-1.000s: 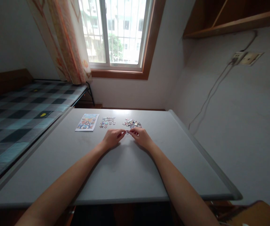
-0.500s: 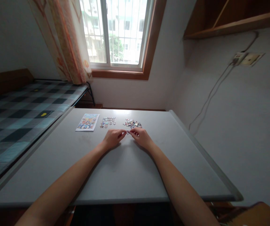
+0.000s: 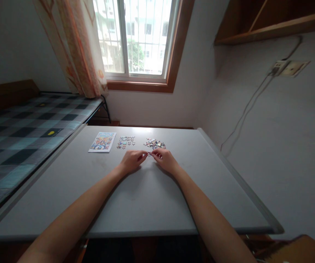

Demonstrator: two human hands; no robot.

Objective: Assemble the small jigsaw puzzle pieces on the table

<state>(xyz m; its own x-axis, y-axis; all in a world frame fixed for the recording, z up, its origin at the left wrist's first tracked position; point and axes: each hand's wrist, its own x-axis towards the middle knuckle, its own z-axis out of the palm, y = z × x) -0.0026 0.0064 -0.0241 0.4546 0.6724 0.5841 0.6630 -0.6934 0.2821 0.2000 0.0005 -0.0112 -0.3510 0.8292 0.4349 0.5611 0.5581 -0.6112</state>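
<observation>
Right, we're looking at the middle of the frame, where both hands meet over the pale table (image 3: pixel 146 201). Our left hand (image 3: pixel 131 161) comes in from the lower left, thumb and fingers closed in a pinch on a tiny puzzle bit (image 3: pixel 150 154). Our right hand (image 3: pixel 166 159) reaches in from the lower right and pinches the same bit from its own side. It's so small here that we can't tell whether it's one piece or a few joined.

Just above the right hand, we've got a heap of loose pieces (image 3: pixel 154 143), many colours, piled over one another. Left of that, above the left hand, there's a flatter spread of pieces (image 3: pixel 125 141), laid out with gaps between them. Further left again we see a printed picture sheet (image 3: pixel 102 142), flat and bright, near the table's far left corner.

Around us, a checked mattress (image 3: pixel 36 120) fills the left side of the frame, and an orange patterned curtain (image 3: pixel 82 62) hangs beside the barred window (image 3: pixel 143 44) at the top. Over at the upper right, we spot a wooden shelf (image 3: pixel 278 28), with a wall socket (image 3: pixel 293 68) below it and a cable (image 3: pixel 245 109) trailing down.
</observation>
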